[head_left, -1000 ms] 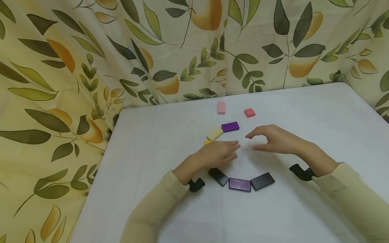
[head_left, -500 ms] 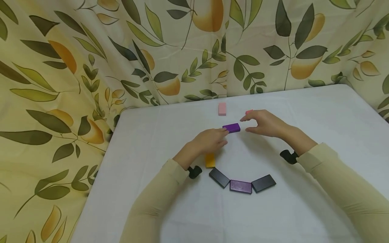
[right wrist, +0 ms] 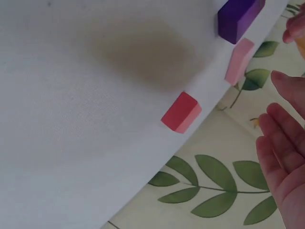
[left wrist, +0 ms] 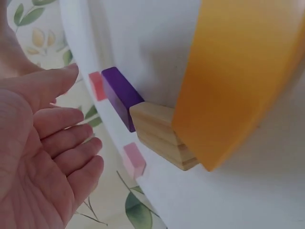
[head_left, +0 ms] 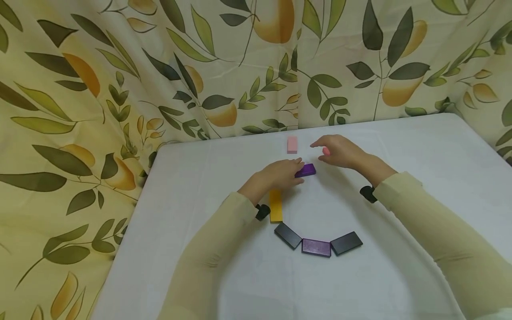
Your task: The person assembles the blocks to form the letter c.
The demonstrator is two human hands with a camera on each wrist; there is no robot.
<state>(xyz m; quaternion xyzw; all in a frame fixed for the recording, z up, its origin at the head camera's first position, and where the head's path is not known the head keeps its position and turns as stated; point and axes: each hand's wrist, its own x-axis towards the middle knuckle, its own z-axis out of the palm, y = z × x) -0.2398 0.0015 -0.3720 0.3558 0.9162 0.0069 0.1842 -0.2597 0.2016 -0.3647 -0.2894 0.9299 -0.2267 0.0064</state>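
Observation:
My left hand (head_left: 278, 177) hovers over the upper left of a curve of blocks, its fingers fairly straight and holding nothing. Under its fingertips in the head view lies a purple block (head_left: 308, 170). A natural wood block (left wrist: 159, 131) shows in the left wrist view between the purple block and a yellow-orange block (head_left: 276, 206); the hand hides it in the head view. My right hand (head_left: 340, 150) is above a small red block (right wrist: 181, 113), fingers loosely bent with nothing between them. A pink block (head_left: 292, 145) lies at the back, apart from both hands.
The curve continues at the front with a black block (head_left: 288, 235), a dark purple block (head_left: 316, 247) and another black block (head_left: 346, 243). A white-covered table (head_left: 192, 186) carries everything. Behind and to the left hangs a leaf-patterned curtain (head_left: 160, 66).
Both hands have moved away from the body towards the back of the table. The left went from over the yellow-orange block to the purple one; the right reached the red block. The blocks stay put.

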